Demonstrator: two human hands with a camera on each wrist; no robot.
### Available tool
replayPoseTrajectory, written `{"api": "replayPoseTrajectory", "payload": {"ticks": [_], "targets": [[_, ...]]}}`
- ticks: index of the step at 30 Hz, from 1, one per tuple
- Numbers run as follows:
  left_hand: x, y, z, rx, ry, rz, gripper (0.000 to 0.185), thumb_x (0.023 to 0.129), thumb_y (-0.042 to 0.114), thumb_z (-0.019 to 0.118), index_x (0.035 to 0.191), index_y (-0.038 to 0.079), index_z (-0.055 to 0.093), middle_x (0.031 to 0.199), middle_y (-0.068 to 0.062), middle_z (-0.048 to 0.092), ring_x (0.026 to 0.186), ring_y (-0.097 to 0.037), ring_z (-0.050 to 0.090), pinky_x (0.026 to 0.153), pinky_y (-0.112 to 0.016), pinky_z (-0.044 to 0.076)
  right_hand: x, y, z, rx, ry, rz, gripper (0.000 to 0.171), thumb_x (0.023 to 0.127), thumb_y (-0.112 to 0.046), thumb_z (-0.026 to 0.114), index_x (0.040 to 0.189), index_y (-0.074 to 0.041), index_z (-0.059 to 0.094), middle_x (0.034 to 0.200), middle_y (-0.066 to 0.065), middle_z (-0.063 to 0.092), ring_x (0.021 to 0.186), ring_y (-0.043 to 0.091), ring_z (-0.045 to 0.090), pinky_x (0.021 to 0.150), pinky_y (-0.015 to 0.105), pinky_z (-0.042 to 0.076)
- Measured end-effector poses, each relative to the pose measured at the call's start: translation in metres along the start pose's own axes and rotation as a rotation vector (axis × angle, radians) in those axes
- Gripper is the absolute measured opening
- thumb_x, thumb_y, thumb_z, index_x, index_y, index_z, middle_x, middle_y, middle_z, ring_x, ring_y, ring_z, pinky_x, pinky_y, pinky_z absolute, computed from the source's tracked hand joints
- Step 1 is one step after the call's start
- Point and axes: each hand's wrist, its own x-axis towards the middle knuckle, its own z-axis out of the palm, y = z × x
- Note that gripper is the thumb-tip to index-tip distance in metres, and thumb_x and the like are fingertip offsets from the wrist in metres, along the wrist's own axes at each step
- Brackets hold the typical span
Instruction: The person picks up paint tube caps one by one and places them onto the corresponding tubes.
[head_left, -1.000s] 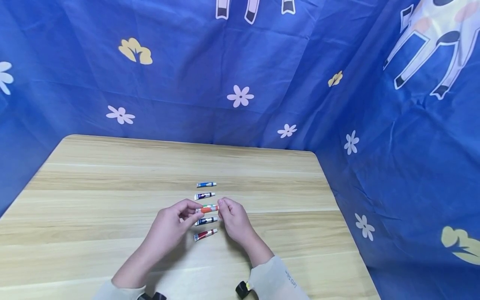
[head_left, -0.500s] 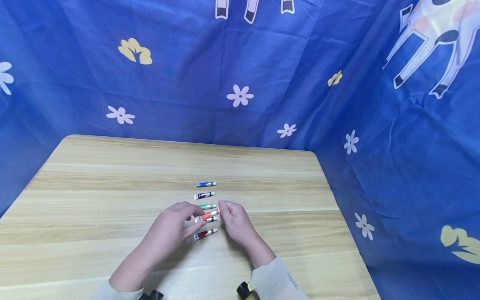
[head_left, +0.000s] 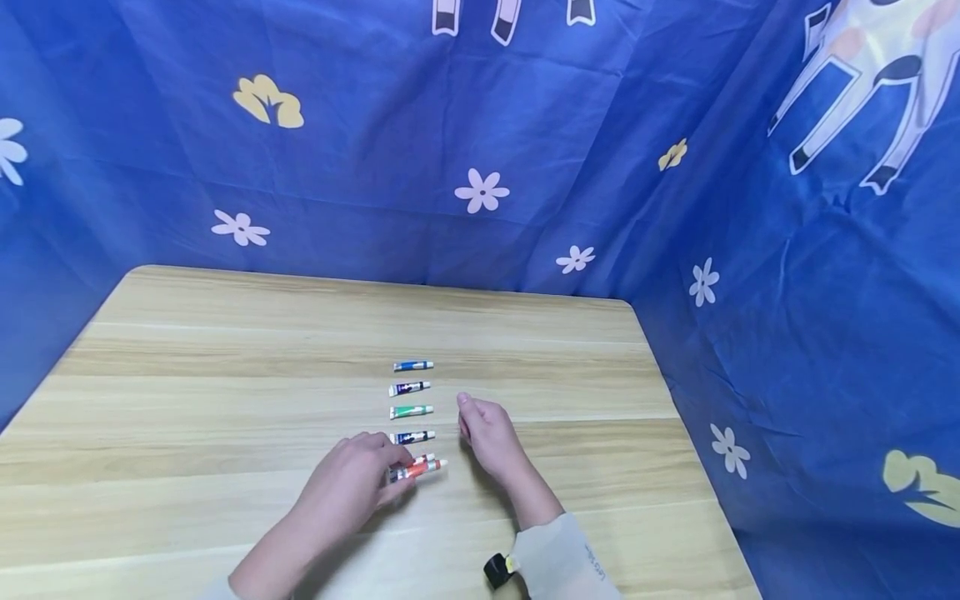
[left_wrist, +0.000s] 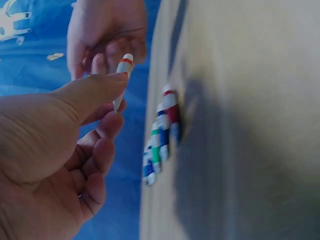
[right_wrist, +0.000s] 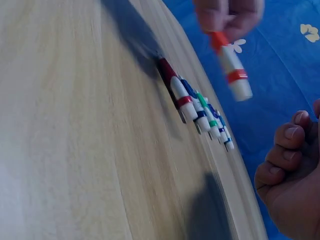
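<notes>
Between thumb and fingers, my left hand (head_left: 345, 479) pinches an orange paint tube (head_left: 426, 470) by its crimped end, the white cap pointing right. In the head view it overlaps the dark red tube (right_wrist: 172, 82); the right wrist view shows it raised above the table. My right hand (head_left: 489, 435) holds nothing, its fingers loosely curled, just right of the tubes. Farther back, one behind another, lie a dark blue tube (head_left: 416, 437), a green tube (head_left: 411, 411), a violet tube (head_left: 409, 388) and a bright blue tube (head_left: 413, 366). All their caps face right.
The tubes lie on a light wood-grain table (head_left: 225, 375). A blue cloth (head_left: 360, 167) with flowers and cow figures hangs behind it and along its right side. Near the right sleeve (head_left: 566, 558) a black wrist device (head_left: 497, 570) shows.
My left hand has carried the orange tube toward the near end of the row, from over the green tube to over the red one. My right hand has come off its cap and shifted right.
</notes>
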Motion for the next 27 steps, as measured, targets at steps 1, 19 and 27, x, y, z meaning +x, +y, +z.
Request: {"api": "replayPoseTrajectory", "payload": {"ticks": [1, 19, 27], "targets": [[-0.002, 0.001, 0.003, 0.000, -0.014, 0.001, 0.020, 0.082, 0.035, 0.094, 0.094, 0.025, 0.082, 0.080, 0.014, 0.068, 0.073, -0.003, 0.054, 0.071, -0.031, 0.052, 0.000, 0.001, -0.001, 0.005, 0.004, -0.002, 0.071, 0.117, -0.046, 0.041, 0.076, 0.010, 0.054, 0.061, 0.000, 0.046, 0.060, 0.012, 0.043, 0.069, 0.027, 0.043], [-0.017, -0.011, 0.020, -0.035, -0.105, 0.013, 0.021, 0.075, 0.031, 0.098, 0.084, 0.027, 0.079, 0.078, 0.017, 0.065, 0.073, -0.002, 0.047, 0.066, -0.025, 0.040, -0.002, 0.011, 0.000, 0.033, 0.001, 0.001, 0.068, 0.117, -0.044, 0.042, 0.081, 0.011, 0.057, 0.065, 0.011, 0.054, 0.060, 0.012, 0.046, 0.072, 0.027, 0.045], [-0.015, -0.017, 0.019, -0.059, -0.099, 0.012, 0.023, 0.075, 0.032, 0.097, 0.090, 0.027, 0.080, 0.081, 0.018, 0.065, 0.075, 0.002, 0.049, 0.070, -0.026, 0.045, 0.000, 0.004, -0.006, -0.024, -0.005, -0.004, 0.057, 0.116, -0.041, 0.047, 0.087, 0.005, 0.064, 0.079, 0.024, 0.066, 0.072, 0.020, 0.058, 0.079, 0.028, 0.049]]}}
